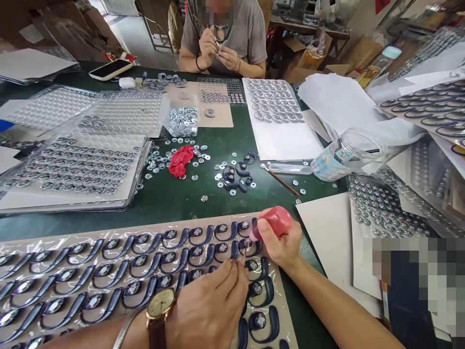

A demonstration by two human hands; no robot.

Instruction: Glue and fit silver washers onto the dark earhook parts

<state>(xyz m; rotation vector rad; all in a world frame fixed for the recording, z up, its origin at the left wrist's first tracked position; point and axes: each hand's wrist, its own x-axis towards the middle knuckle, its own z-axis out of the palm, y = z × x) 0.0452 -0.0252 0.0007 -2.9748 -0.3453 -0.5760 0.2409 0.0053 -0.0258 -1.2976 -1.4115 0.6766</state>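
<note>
Rows of dark ear-hook earphone shells (262,320), each with a round metal part, lie on a plastic-covered cardboard sheet (218,220). My right hand (286,247) is wrapped round a red squeeze bottle (278,220), tipped so that its nozzle points down-left at a shell near the sheet's top right corner. Beside that nozzle, my left hand (210,300), wearing a watch (161,303), pinches a thin, pointed tool (244,252). The tool's tip is at the same shell; most of its shaft is hidden by my fingers.
Loose shells (236,172), scattered metal discs, a red cloth (181,161) and a brown stick (281,179) lie mid-table. Stacked trays (72,167) stand left; a plastic jar (336,157) lies on its side at right. A person (223,46) sits opposite, holding something small.
</note>
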